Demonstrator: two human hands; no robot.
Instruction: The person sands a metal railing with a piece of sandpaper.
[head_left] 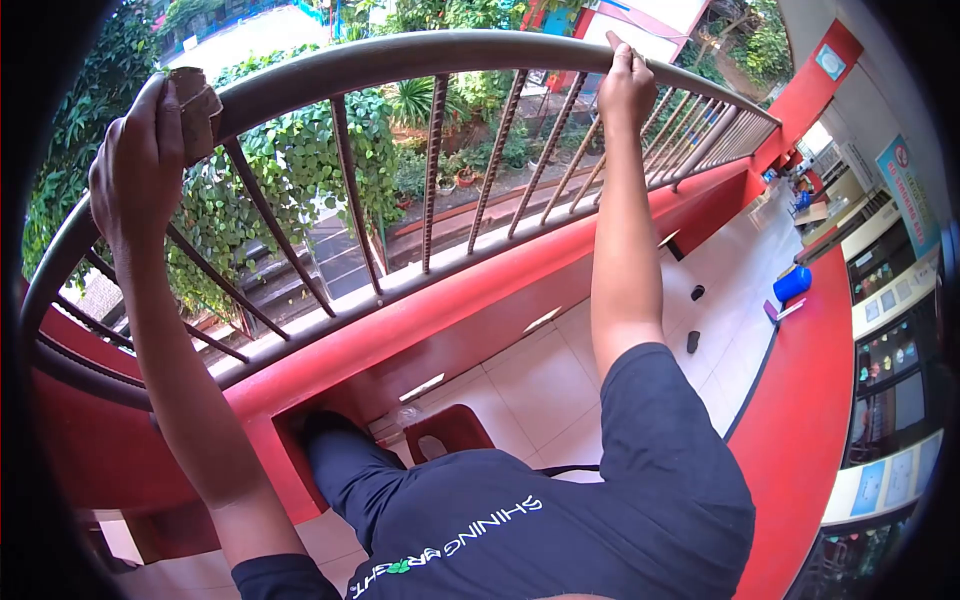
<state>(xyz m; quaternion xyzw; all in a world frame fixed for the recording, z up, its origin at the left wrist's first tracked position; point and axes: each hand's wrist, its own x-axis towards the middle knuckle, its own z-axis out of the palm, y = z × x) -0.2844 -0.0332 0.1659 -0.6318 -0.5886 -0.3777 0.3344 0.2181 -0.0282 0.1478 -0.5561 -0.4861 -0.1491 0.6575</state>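
Observation:
My left hand [137,165] is raised at the upper left and grips a worn brown sanding block [196,108], pressed against the grey top rail [400,55] of a metal balcony railing. My right hand [627,88] is closed around the same rail farther right, with one finger pointing up. Rusty vertical bars [432,160] run from the rail down to a red ledge [470,300]. My dark shirt with white lettering fills the lower middle.
A red stool [450,430] stands on the tiled floor [545,385] below me. A blue container [792,284] sits on a red curved counter at the right. Green plants and steps lie beyond the railing. Posters line the right wall.

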